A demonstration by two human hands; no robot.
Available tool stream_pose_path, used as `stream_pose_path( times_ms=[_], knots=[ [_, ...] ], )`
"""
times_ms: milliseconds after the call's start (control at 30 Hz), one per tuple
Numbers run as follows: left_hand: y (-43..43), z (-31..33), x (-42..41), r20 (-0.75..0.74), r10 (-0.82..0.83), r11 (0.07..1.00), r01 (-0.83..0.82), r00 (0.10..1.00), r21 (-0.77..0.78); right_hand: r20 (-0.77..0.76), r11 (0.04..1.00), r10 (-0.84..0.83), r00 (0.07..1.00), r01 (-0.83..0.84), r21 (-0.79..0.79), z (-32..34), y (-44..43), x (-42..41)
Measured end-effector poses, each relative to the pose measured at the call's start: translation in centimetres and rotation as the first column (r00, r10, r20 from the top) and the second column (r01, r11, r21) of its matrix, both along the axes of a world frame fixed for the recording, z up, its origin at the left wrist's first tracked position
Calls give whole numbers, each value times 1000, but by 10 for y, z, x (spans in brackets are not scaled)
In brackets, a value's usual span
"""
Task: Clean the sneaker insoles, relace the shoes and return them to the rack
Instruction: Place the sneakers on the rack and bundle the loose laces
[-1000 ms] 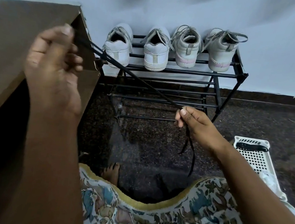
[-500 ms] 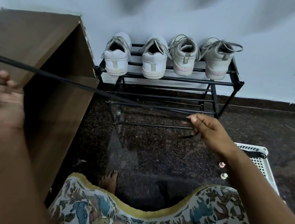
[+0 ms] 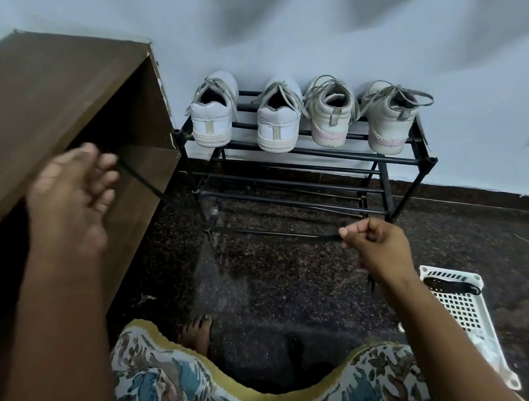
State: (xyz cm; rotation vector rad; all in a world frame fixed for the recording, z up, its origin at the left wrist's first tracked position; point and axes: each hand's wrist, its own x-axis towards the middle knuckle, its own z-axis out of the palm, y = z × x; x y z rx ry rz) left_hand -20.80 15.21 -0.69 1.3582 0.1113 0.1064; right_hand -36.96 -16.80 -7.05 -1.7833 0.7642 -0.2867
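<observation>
Stretching left–right, black lace spans left hand – right hand

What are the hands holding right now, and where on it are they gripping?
A black shoelace, stretched between them. The right hand pinches it near one end, thumb against forefinger, a short tail hanging below. The left hand holds the other stretch at its fingertips; that grip is blurred.

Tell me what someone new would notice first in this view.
First, the black shoelace pulled taut between the left hand and the right hand, low in front of the black metal shoe rack. Next, four white sneakers lined up on its top shelf, heels outward, against the pale wall.
</observation>
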Motion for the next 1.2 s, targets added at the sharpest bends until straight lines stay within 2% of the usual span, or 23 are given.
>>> stream_pose_path(
  times_ms=[100, 167, 233, 367, 500, 633, 767, 867, 900, 1000, 1100, 1200],
  knots=[
    [-53, 5, -25, -33, -198, 966, 201, 980, 163, 39, 951, -38, 998, 24, 309, 2, 16, 6],
    [-77, -1, -32, -61, -281, 937, 288, 958, 198, 44, 835, -62, 997, 28, 550, 6, 24, 9],
    [-98, -9, -39, -104, -356, 896, 371, 929, 245, 70, 694, -79, 994, 4, 720, 10, 29, 12],
    [-139, -31, -61, -231, -477, 791, 528, 848, 309, 74, 466, -160, 984, 10, 885, 9, 38, 17],
    [-162, -55, -78, -323, -511, 702, 603, 797, 379, 38, 331, -230, 972, 42, 943, 9, 42, 22],
    [-176, -60, -88, -298, -534, 679, 611, 791, 407, 35, 314, -266, 963, 52, 948, 11, 43, 27],
    [-183, -56, -92, -299, -573, 616, 642, 763, 457, -13, 314, -275, 961, 103, 944, 12, 46, 34],
    [-185, -58, -95, -236, -558, 600, 584, 795, 547, -48, 208, -349, 936, 127, 970, 14, 48, 40],
    [-184, -57, -96, -213, -552, 598, 561, 806, 573, -51, 199, -346, 937, 126, 972, 13, 48, 41],
    [-179, -57, -96, -215, -584, 571, 584, 783, 577, -60, 289, -262, 963, 137, 948, 11, 47, 38],
    [-173, -60, -94, -220, -612, 521, 597, 759, 610, -93, 270, -240, 966, 158, 950, 10, 49, 35],
    [-173, -58, -93, -203, -609, 535, 586, 767, 609, -61, 270, -249, 967, 130, 954, 15, 49, 33]
  ],
)
